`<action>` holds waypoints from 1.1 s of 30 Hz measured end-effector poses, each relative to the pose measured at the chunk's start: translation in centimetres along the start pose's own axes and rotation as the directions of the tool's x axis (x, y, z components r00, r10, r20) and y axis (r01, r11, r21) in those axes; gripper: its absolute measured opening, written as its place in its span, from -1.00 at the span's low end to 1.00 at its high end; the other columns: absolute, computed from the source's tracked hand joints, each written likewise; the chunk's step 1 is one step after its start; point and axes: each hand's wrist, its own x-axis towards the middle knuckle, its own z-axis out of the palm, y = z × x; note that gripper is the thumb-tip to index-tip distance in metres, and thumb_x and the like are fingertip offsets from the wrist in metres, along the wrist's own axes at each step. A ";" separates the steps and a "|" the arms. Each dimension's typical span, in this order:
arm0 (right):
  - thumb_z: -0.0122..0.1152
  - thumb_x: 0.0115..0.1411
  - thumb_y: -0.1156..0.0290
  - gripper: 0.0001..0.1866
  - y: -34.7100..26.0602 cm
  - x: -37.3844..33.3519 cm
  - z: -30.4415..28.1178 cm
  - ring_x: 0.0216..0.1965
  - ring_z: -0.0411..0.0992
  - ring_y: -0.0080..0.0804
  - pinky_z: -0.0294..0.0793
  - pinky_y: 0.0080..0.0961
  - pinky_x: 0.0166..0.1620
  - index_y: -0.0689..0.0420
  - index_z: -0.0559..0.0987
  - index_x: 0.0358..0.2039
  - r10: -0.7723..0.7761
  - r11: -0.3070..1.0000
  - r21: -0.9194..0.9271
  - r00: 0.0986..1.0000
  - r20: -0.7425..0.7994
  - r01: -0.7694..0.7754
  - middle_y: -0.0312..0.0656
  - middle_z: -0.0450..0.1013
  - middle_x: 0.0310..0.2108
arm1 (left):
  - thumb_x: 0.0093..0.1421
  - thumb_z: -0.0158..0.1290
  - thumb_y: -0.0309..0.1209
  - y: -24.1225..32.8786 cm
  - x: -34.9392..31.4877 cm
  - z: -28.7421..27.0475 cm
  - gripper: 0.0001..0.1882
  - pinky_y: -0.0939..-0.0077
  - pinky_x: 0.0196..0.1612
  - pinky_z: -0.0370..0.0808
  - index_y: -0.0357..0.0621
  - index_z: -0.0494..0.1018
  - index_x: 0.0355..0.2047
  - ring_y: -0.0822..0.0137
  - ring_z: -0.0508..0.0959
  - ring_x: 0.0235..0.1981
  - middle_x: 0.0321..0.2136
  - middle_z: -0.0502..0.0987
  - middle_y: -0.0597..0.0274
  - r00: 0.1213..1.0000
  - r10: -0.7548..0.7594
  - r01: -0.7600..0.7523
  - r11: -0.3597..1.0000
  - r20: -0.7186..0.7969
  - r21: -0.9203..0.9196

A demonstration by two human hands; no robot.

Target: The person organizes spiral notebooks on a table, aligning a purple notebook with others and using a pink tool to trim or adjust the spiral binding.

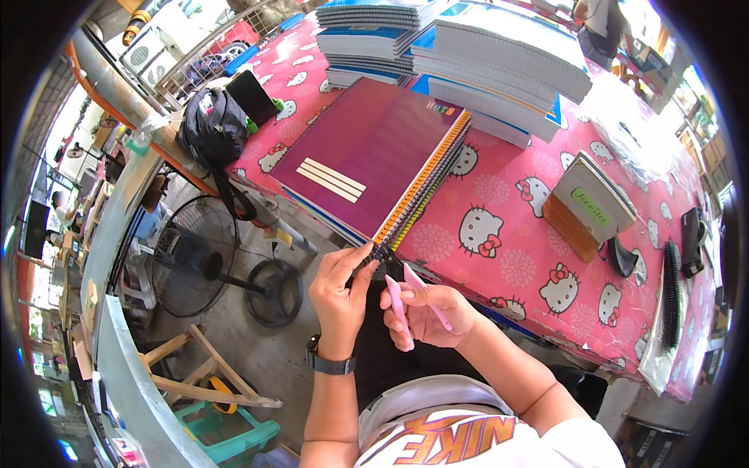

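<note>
The maroon notebook (367, 156) lies atop others at the edge of the surface (437, 234), its orange coil (425, 181) already running along the spine. The right hand (438, 313) grips pink-handled pliers (399, 308), handles spread, by the near corner; whether the left hand (337, 290) there pinches anything, I can't tell. That coil end looks unfinished.

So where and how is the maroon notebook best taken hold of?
Probably by its plain long edge, from the person's left, thumb on top, fingers beneath: the maroon notebook lies flat, its orange coil lines the opposite edge, and the left hand is by the coil's near end.
</note>
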 end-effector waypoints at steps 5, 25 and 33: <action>0.06 0.21 0.23 -0.77 0.2 0.1 0.0 -0.61 0.36 -0.36 0.33 -0.47 -0.49 0.13 0.44 -0.29 0.015 1.000 -0.019 0.999 -0.052 -0.016 -0.21 0.34 -0.59 | -0.03 0.22 -0.57 -0.4 -0.3 0.3 -0.71 0.47 -0.36 0.47 -0.14 0.57 -0.23 0.29 0.54 -0.42 -0.39 0.54 0.17 0.999 0.025 -0.025 1.000 -0.038 0.001; -0.11 0.26 0.14 -0.56 0.4 -0.6 -1.5 -0.20 0.49 -0.23 0.45 -0.20 -0.06 0.19 0.35 0.02 0.099 0.995 -0.022 0.991 0.085 -0.098 -0.03 0.45 -0.17 | 0.13 0.14 -0.42 -0.3 -0.4 0.5 -0.81 0.52 -0.44 0.41 -0.24 0.51 -0.27 0.38 0.47 -0.53 -0.46 0.50 0.19 0.994 -0.099 0.101 0.994 0.039 -0.048; -0.12 0.27 0.14 -0.57 0.5 0.2 -1.2 -0.21 0.49 -0.26 0.46 -0.26 -0.10 0.20 0.35 0.00 0.039 0.999 -0.021 0.996 0.078 -0.038 -0.03 0.45 -0.19 | 0.16 0.10 -0.38 -0.4 -0.2 0.1 -0.81 0.50 -0.40 0.43 -0.23 0.50 -0.26 0.33 0.49 -0.49 -0.41 0.51 0.18 0.995 -0.055 0.052 0.998 0.085 0.034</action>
